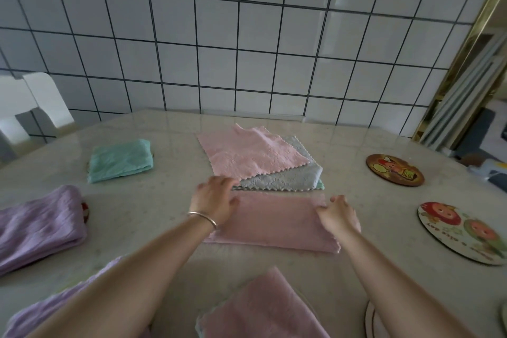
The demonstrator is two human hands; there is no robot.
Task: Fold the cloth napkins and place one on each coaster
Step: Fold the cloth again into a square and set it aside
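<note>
The left hand [215,200] rests with fingers spread on the left end of a folded pink napkin [274,221] on the desk [356,269]; the right hand [338,214] seems to pinch its right end, though blurred; two bare coasters [395,170] lie well right of that hand.

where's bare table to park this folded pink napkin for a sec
Bare marble lies between the pink napkin and the apple coaster, and left between it and the purple napkin. Crowded straight ahead: the unfolded cloth stack sits beside its far edge.
</note>
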